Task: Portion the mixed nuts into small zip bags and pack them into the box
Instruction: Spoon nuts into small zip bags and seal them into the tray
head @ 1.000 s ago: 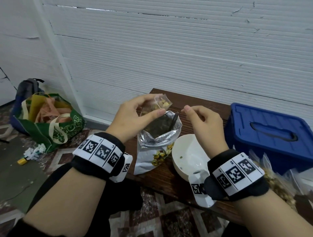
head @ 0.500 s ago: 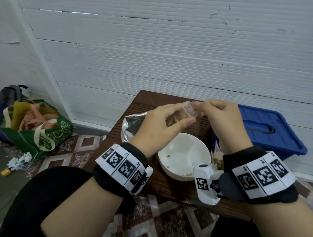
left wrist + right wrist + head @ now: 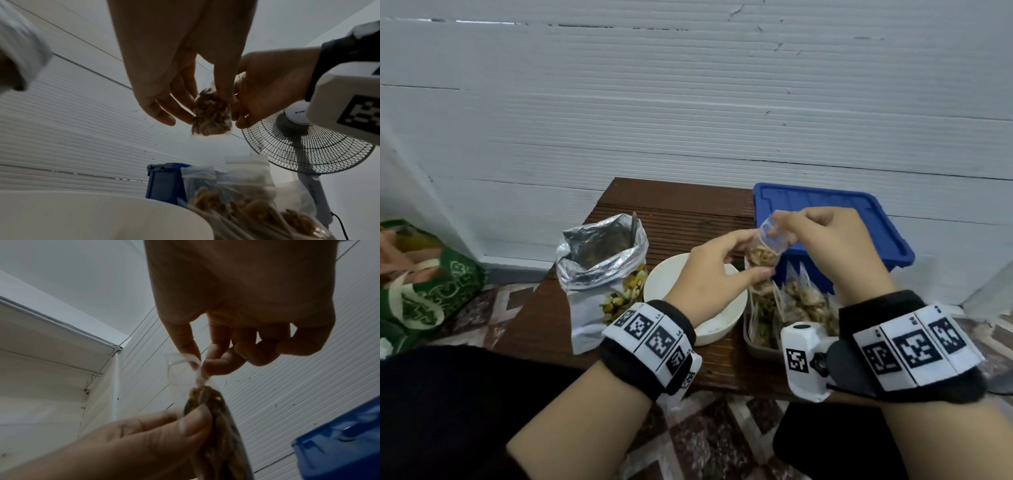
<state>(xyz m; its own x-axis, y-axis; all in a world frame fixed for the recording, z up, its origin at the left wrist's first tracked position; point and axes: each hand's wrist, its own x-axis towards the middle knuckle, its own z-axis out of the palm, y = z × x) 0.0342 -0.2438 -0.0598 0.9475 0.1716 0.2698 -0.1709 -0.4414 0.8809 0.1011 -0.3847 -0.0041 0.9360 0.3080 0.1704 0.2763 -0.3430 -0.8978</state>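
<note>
1. A crinkly foil pouch (image 3: 604, 274), smooth white bowl (image 3: 666, 281) and blue lid (image 3: 825, 212) are being crowded around the box (image 3: 758, 346).
2. Above it, a small clear zip bag (image 3: 763, 255) is being pinched by the left hand (image 3: 709, 277) and right hand (image 3: 832, 240).

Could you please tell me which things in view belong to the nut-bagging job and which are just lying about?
Job: small zip bag held by left hand and right hand; foil nut pouch; white bowl; filled bags; blue box.

Lying about: green tote bag; fan.
</note>
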